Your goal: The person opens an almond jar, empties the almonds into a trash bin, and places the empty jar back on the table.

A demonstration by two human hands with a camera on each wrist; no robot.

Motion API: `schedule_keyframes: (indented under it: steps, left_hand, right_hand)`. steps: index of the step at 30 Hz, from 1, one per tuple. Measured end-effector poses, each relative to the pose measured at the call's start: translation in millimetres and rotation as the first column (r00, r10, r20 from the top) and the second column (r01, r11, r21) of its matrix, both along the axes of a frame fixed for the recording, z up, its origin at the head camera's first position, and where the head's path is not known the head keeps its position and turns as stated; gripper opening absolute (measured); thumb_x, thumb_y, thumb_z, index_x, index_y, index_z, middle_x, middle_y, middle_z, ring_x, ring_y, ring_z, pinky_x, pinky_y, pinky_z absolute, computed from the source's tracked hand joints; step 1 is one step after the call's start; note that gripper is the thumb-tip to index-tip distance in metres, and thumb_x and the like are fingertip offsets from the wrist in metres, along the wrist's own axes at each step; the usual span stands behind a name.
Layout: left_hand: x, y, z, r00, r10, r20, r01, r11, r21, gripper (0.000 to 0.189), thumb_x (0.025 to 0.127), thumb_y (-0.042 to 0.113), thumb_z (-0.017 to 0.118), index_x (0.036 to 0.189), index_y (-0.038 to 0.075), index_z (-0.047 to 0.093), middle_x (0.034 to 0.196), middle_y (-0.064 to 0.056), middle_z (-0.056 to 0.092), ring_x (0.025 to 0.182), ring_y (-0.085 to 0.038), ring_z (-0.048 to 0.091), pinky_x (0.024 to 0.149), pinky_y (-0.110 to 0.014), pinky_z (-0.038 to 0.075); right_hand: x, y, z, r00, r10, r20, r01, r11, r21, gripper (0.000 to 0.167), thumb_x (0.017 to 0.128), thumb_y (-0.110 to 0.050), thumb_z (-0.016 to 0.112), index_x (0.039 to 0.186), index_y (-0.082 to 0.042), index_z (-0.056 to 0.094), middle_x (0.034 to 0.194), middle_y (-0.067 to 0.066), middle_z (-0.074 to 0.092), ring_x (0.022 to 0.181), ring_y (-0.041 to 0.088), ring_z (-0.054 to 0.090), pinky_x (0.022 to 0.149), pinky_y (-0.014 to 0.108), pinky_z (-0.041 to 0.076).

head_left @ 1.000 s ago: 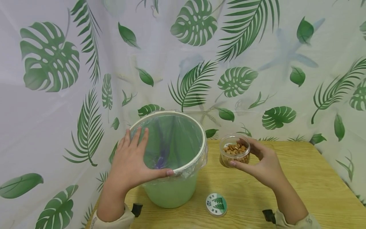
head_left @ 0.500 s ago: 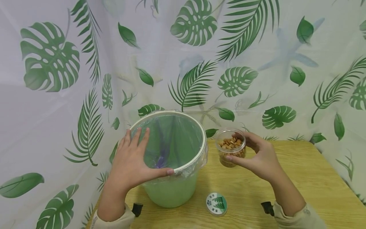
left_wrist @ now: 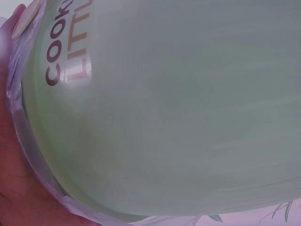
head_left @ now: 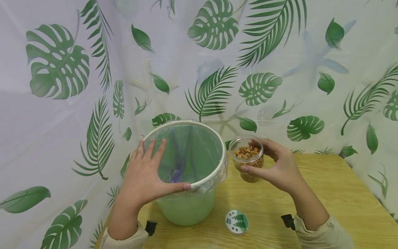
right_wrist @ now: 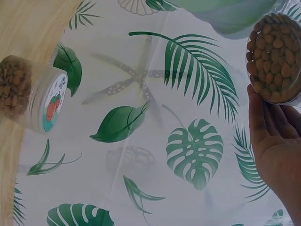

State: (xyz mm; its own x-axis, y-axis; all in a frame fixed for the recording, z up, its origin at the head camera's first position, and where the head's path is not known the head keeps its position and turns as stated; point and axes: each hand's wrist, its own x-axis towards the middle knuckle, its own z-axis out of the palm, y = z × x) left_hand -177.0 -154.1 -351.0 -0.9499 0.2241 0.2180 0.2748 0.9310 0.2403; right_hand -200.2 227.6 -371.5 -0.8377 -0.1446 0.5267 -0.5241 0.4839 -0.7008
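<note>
My right hand holds an uncovered clear plastic jar of almonds, thumb in front and fingers behind. This jar is just right of a light green trash bin, apart from it. In the right wrist view, the almonds show through the jar. My left hand rests on the bin's left rim with its fingers straight and spread, the thumb along the front rim. A thin plastic bag lines the bin and is folded over its pale rim. Purple film shows inside.
A round green and white lid lies on the wooden table in front of the bin. In the right wrist view, a lidded jar of almonds stands on the table. A leaf-patterned sheet hangs behind and at the left.
My right hand has carried the jar left and slightly up, nearer to the bin. My left hand keeps its place on the bin's rim.
</note>
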Motion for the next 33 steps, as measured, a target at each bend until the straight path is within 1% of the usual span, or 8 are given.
schedule_keyframes:
  steps: [6, 12, 17, 19, 22, 24, 30, 33]
  left_hand:
    - [-0.1, -0.1, -0.4, 1.0, -0.003, -0.007, 0.003, 1.0, 0.002, 0.14, 0.066, 0.102, 0.06, 0.172, 0.026, 0.01, 0.177, -0.021, 0.016, 0.163, -0.053, 0.0, 0.13, -0.068, 0.013]
    - [-0.1, -0.2, 0.4, 1.0, -0.001, 0.0, 0.001, 1.0, 0.003, 0.135, 0.069, 0.101, 0.058, 0.172, 0.026, 0.012, 0.177, -0.021, 0.016, 0.163, -0.053, -0.002, 0.13, -0.069, 0.012]
    - [0.8, 1.0, 1.6, 1.0, 0.003, 0.006, -0.003, 1.0, 0.0, 0.131, 0.073, 0.101, 0.054, 0.172, 0.027, 0.012, 0.177, -0.021, 0.015, 0.163, -0.052, -0.003, 0.131, -0.068, 0.01]
    - [1.1, 1.3, 2.0, 1.0, 0.005, 0.008, -0.005, 1.0, -0.003, 0.131, 0.073, 0.102, 0.053, 0.172, 0.027, 0.011, 0.177, -0.021, 0.015, 0.163, -0.051, -0.004, 0.131, -0.068, 0.01]
    - [1.1, 1.4, 2.0, 1.0, 0.005, 0.006, -0.005, 1.0, -0.001, 0.131, 0.073, 0.101, 0.054, 0.172, 0.027, 0.011, 0.177, -0.021, 0.015, 0.163, -0.051, -0.004, 0.131, -0.068, 0.011]
    - [1.2, 1.4, 2.0, 1.0, 0.006, 0.009, -0.006, 1.0, 0.0, 0.131, 0.073, 0.101, 0.054, 0.172, 0.028, 0.011, 0.177, -0.021, 0.015, 0.163, -0.051, -0.004, 0.131, -0.067, 0.01]
    - [1.5, 1.6, 1.8, 1.0, 0.001, 0.012, -0.001, 1.0, 0.003, 0.131, 0.073, 0.101, 0.054, 0.172, 0.028, 0.01, 0.177, -0.021, 0.015, 0.163, -0.051, -0.004, 0.131, -0.068, 0.01]
    - [1.4, 2.0, 1.9, 1.0, 0.001, 0.008, -0.001, 1.0, 0.0, 0.131, 0.073, 0.101, 0.054, 0.172, 0.028, 0.011, 0.177, -0.021, 0.016, 0.163, -0.052, -0.003, 0.13, -0.069, 0.011]
  right_hand:
    - [-3.5, -3, 5.5, 1.0, 0.002, -0.01, -0.002, 1.0, 0.009, 0.077, 0.07, -0.011, 0.102, 0.138, -0.02, 0.069, 0.128, 0.004, 0.074, 0.114, 0.0, 0.068, 0.1, 0.009, 0.05]
    - [-6.8, -4, 11.6, 0.998, -0.03, 0.048, 0.029, 0.999, 0.028, 0.072, 0.074, -0.02, 0.1, 0.138, -0.022, 0.069, 0.126, -0.001, 0.074, 0.115, -0.002, 0.066, 0.101, 0.007, 0.047]
    - [-9.8, -6, 15.9, 0.994, -0.065, 0.091, 0.06, 0.997, 0.053, 0.071, 0.075, -0.026, 0.1, 0.138, -0.02, 0.068, 0.123, 0.0, 0.075, 0.118, 0.01, 0.069, 0.1, 0.008, 0.048]
    - [-11.3, -7, 18.0, 0.992, -0.071, 0.108, 0.064, 0.996, 0.063, 0.071, 0.076, -0.029, 0.099, 0.139, -0.019, 0.068, 0.123, 0.0, 0.075, 0.121, 0.017, 0.07, 0.102, 0.014, 0.05]
    - [-13.6, -9, 21.4, 0.991, -0.062, 0.122, 0.053, 0.996, 0.074, 0.071, 0.077, -0.031, 0.099, 0.138, -0.016, 0.068, 0.125, 0.003, 0.075, 0.124, 0.026, 0.071, 0.107, 0.028, 0.054]
    - [-15.1, -10, 23.0, 0.99, -0.054, 0.129, 0.043, 0.996, 0.08, 0.07, 0.077, -0.033, 0.098, 0.138, -0.016, 0.068, 0.127, 0.004, 0.074, 0.126, 0.029, 0.07, 0.107, 0.032, 0.055]
    - [-19.5, -10, 23.0, 0.988, -0.056, 0.142, 0.045, 0.996, 0.078, 0.072, 0.077, -0.034, 0.098, 0.139, -0.016, 0.067, 0.127, 0.003, 0.073, 0.125, 0.027, 0.07, 0.096, 0.008, 0.048]
    - [-21.5, -10, 22.8, 0.989, -0.063, 0.137, 0.05, 0.994, 0.092, 0.074, 0.077, -0.036, 0.098, 0.14, -0.015, 0.066, 0.126, 0.004, 0.073, 0.124, 0.027, 0.071, 0.095, 0.008, 0.048]
